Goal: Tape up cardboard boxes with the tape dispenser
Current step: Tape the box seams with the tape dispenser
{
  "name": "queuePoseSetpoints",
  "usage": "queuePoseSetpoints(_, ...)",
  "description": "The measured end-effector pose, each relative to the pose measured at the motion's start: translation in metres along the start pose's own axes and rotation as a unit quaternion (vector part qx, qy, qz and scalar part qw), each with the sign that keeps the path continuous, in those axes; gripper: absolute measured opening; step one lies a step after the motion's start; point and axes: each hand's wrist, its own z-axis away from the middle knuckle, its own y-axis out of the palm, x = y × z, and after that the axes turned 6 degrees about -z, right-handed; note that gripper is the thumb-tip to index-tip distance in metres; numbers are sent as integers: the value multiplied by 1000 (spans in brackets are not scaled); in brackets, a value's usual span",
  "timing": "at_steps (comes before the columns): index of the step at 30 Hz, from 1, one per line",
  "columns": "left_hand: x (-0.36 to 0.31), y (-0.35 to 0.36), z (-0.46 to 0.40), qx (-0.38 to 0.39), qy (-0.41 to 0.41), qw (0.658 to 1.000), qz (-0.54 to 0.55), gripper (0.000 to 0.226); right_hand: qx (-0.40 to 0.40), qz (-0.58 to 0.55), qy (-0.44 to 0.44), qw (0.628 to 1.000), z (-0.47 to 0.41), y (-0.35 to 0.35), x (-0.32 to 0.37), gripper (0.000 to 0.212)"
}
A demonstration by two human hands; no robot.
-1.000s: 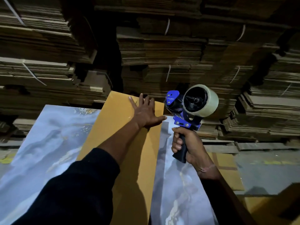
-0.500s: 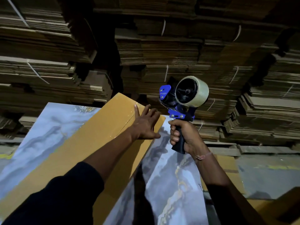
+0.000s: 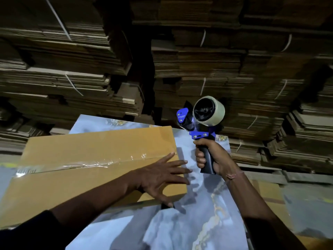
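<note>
The flat, light, slide-prone cardboard box (image 3: 93,170) on the table (image 3: 207,222) is pinned by the left hand's (image 3: 160,177) spread fingers, while the tape dispenser (image 3: 201,123) is gripped by its handle in the right hand (image 3: 212,157).

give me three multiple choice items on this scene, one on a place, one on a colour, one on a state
1. Where is the tape dispenser?
A. in the right hand, above the table
B. lying on the box
C. on the floor

2. What colour is the dispenser's frame?
A. red
B. blue
C. green

3. How is the left hand?
A. clenched
B. pinching tape
C. flat, fingers spread on the box

Answers: 1 A, the right hand grips its black handle. 2 B, the frame is blue. 3 C, the fingers lie straight across the box near its taped seam.
</note>
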Motion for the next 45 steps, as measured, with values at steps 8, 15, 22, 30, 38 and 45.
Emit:
queuePoseSetpoints(8,33,0,-6,-302,-292,890,178,51,-8,-4,-14,1000,-11,8,-3,21)
queuePoseSetpoints(15,94,-27,-35,-308,-394,827,258,67,-42,-31,-3,999,-22,11,0,23)
queuePoseSetpoints(22,130,-42,-27,-197,-376,875,232,84,-59,-14,3,998,-40,13,-1,18)
queuePoseSetpoints(30,132,-48,-19,-183,-367,872,268,91,-74,-11,6,997,-65,17,7,21)
queuePoseSetpoints(38,140,-54,-19,-153,-371,879,258,103,-63,0,8,998,-76,25,13,18)
queuePoseSetpoints(45,148,-53,-22,-136,-373,874,281,109,-45,14,14,999,-75,30,8,23)
